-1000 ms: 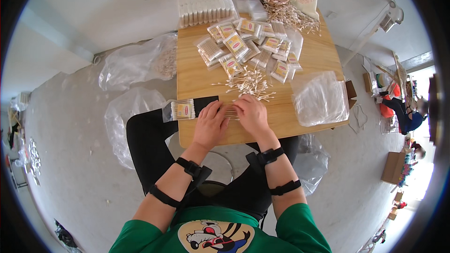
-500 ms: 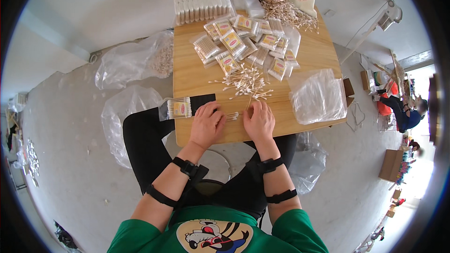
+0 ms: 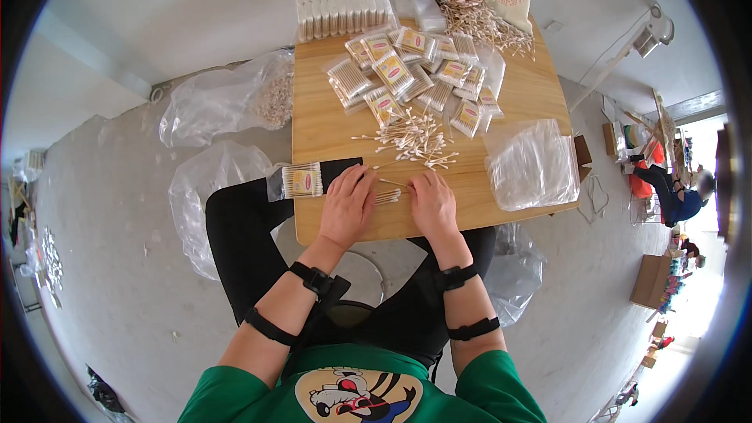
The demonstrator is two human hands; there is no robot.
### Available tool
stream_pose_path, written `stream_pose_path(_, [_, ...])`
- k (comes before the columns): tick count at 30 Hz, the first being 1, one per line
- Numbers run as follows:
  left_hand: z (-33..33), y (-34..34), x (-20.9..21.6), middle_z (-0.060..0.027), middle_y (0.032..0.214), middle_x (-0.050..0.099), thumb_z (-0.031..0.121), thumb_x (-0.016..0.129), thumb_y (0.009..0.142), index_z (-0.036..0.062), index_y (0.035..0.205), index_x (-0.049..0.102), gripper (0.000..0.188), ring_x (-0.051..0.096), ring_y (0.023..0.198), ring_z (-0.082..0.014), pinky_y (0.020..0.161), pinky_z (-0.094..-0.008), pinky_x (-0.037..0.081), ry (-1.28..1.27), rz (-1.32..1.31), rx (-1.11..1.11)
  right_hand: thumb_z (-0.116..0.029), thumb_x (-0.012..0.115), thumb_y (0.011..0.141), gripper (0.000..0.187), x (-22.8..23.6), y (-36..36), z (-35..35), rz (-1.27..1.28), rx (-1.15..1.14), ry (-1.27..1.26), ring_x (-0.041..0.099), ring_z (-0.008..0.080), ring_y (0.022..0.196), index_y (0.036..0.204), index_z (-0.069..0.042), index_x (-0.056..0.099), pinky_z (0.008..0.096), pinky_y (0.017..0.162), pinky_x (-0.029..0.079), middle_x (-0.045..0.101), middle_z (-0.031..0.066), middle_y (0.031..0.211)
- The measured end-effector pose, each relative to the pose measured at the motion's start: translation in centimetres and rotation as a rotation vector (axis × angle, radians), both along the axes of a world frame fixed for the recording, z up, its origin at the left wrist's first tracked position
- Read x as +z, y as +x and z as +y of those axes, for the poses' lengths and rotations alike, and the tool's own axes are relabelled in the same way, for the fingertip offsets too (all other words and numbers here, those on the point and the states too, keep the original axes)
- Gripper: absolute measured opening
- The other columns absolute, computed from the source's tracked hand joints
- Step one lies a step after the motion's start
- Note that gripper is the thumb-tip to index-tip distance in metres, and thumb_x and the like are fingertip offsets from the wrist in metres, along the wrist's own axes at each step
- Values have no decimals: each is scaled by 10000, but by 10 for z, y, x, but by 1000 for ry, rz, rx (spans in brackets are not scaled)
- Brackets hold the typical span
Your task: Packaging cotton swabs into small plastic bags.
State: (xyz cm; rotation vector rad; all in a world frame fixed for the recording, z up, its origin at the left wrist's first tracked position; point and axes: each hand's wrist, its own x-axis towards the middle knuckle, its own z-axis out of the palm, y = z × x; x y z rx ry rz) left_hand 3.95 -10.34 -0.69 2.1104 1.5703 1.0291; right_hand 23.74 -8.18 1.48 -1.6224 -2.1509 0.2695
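Note:
My left hand (image 3: 348, 202) rests near the table's front edge with its fingers curled over several cotton swabs (image 3: 388, 197), whose white tips stick out on its right side. My right hand (image 3: 433, 202) pinches a single cotton swab (image 3: 394, 182) that points left toward the other hand. One more loose swab (image 3: 385, 165) lies just beyond the fingers. Farther back is a loose heap of cotton swabs (image 3: 415, 139). A filled swab packet (image 3: 302, 180) with a yellow label sits left of my left hand, on a black strip (image 3: 340, 168).
Behind the heap lie many filled swab packets (image 3: 392, 70). Clear empty bags (image 3: 534, 166) are stacked at the right of the wooden table (image 3: 313, 125). Rows of packed swabs (image 3: 343, 12) stand at the back left, more loose swabs (image 3: 493, 31) at the back right. Plastic sacks (image 3: 223, 102) lie on the floor.
The swab in my right hand has swung from pointing away to pointing left at my left hand. A loose swab now shows beyond the fingers. My left hand has barely moved.

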Motion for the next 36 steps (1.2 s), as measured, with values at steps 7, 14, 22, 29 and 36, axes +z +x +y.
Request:
stream_pose_path(7, [2,4,1,-77,1415,532,255,596,945,75,1339,578,434,456,1353,-272,1128,-446,334,-25,159,-50,-70,665,835,50,4,-14,17,197,70,14,621,337,874,884,-80,662,441,748,515,627,102,890])
stream_pose_path(14, [2,-1,3,-26,1349,591,269,567,974,72,1272,634,364,492,1317,-233,1138,-467,316,-64,101,-110,-88,690,836,114,-2,15,15,111,-200,72,615,334,895,937,-77,638,437,758,509,609,104,926])
stream_pose_path(22, [0,-20,5,-70,1167,667,207,526,998,51,1114,664,238,570,1208,-268,1128,-479,336,-173,-99,-236,-109,690,845,112,-7,23,18,62,-133,63,618,332,897,939,-73,640,435,773,507,612,103,916])
stream_pose_path(29, [-1,-6,3,-120,1120,662,213,558,981,50,1137,625,235,580,1168,-307,1105,-486,366,-132,-140,-211,-114,685,859,77,-6,18,19,144,-198,69,622,335,892,906,-78,634,436,764,509,611,108,926])
stream_pose_path(36, [-16,-9,19,-190,1327,540,128,758,767,5,1355,487,659,512,1226,-386,1098,-469,385,-134,-107,-236,-122,685,861,70,-9,24,21,69,-145,23,631,332,883,883,-80,633,439,743,515,615,103,916])
